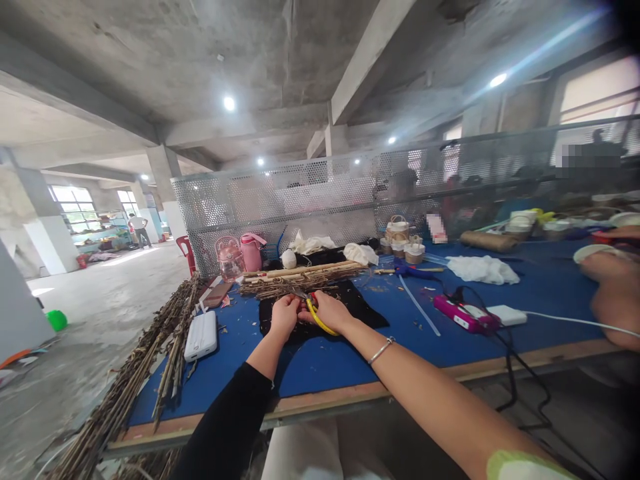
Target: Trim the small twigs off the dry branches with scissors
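Note:
My right hand (331,313) is closed round a pair of pruning shears (320,319) with yellow handles and a bit of red; their metal blades point away to the left. Close beside it, my left hand (284,316) is closed in a pinch near the blades, and what its fingers hold is too small to make out. Both hands are over a black cloth (360,310) on the blue tabletop (320,367). Just beyond them lies a bundle of dry brown twigs (270,285), with thicker pale sticks (315,268) behind.
Long dry stalks (145,353) hang over the table's left edge beside a white power bank (201,335). A pink bottle (253,252) stands behind. At right are a magenta power strip (465,315), white cloth (483,269), a twine roll (489,241) and another person's arm (613,287).

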### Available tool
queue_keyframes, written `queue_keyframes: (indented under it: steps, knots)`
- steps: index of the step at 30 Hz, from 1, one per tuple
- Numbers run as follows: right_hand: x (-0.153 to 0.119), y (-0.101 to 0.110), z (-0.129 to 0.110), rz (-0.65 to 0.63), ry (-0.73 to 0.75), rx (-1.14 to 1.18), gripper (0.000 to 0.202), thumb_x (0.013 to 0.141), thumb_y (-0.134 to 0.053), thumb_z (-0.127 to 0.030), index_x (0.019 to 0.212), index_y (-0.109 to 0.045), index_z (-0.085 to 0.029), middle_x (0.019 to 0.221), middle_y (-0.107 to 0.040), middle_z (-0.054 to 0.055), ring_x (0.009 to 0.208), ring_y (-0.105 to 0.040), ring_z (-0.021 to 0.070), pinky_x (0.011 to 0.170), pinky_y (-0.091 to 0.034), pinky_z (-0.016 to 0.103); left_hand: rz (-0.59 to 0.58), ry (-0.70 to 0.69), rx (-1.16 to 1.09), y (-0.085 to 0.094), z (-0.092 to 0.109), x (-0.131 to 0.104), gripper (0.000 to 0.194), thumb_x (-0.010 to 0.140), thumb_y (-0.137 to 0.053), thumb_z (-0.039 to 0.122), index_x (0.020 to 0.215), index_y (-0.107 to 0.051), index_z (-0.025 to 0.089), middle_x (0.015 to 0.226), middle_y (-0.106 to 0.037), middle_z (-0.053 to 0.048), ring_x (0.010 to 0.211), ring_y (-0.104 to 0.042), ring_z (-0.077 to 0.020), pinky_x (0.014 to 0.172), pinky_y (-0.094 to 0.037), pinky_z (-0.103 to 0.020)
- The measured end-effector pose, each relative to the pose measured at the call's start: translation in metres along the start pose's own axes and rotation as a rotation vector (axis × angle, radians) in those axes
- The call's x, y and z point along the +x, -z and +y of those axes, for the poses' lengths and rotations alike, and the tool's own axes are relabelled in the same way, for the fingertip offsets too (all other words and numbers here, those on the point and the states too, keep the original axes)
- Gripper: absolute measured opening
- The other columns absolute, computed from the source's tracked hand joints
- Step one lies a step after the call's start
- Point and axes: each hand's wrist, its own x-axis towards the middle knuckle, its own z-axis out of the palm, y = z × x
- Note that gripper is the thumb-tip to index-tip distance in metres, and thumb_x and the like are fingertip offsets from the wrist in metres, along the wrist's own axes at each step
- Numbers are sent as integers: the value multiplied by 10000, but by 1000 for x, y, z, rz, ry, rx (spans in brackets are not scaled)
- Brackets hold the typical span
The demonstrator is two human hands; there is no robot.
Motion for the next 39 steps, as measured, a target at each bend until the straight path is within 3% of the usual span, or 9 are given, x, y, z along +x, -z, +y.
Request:
queue_keyframes:
  steps: [8,15,20,26,30,34,39]
  knots:
    - [2,-2,3,36,74,19,610,658,-519,-685,967,-478,-161,961,-610,104,914,-589,246,664,-382,269,-65,8,-10,0,1,-1,133,720,-545,251,760,-599,136,669,-643,-43,522,-559,-106,462,-431,-185]
    - [0,2,-1,6,-2,-49,599,669,-476,-710,954,-484,-182,903,-639,101,863,-609,252,650,-383,277,-25,57,-30,-2,9,-5,170,723,-540,290,782,-592,140,623,-609,-16,442,-494,-80,422,-399,-185]
    - [2,3,-1,9,-45,-70,584,672,-472,-710,912,-527,-181,890,-647,106,854,-613,251,644,-383,268,-6,-21,53,1,9,-5,202,724,-535,331,709,-602,141,596,-593,-7,417,-450,-68,403,-372,-180]
    - [4,1,2,-3,-36,-84,577,670,-445,-732,847,-546,-192,852,-652,94,830,-616,251,622,-380,266,54,-13,142,2,8,-5,188,714,-543,308,683,-620,140,606,-606,-21,446,-480,-82,428,-401,-193]
    - [3,-1,3,20,-20,-57,621,657,-471,-725,937,-515,-173,898,-639,99,852,-610,251,632,-375,263,105,15,156,1,12,-7,175,709,-555,285,746,-631,131,644,-631,-40,477,-514,-95,426,-400,-189]
    - [2,-1,4,16,12,-29,641,658,-471,-724,976,-493,-168,979,-615,114,885,-598,249,648,-372,270,126,-27,195,3,15,-7,148,696,-561,248,728,-632,121,637,-634,-54,530,-547,-116,447,-404,-189]
    - [3,1,2,-14,-10,-40,609,680,-452,-718,950,-505,-174,912,-633,112,860,-604,246,647,-369,270,115,-69,275,4,17,-7,153,705,-553,249,709,-641,124,627,-636,-49,483,-517,-104,448,-394,-200]
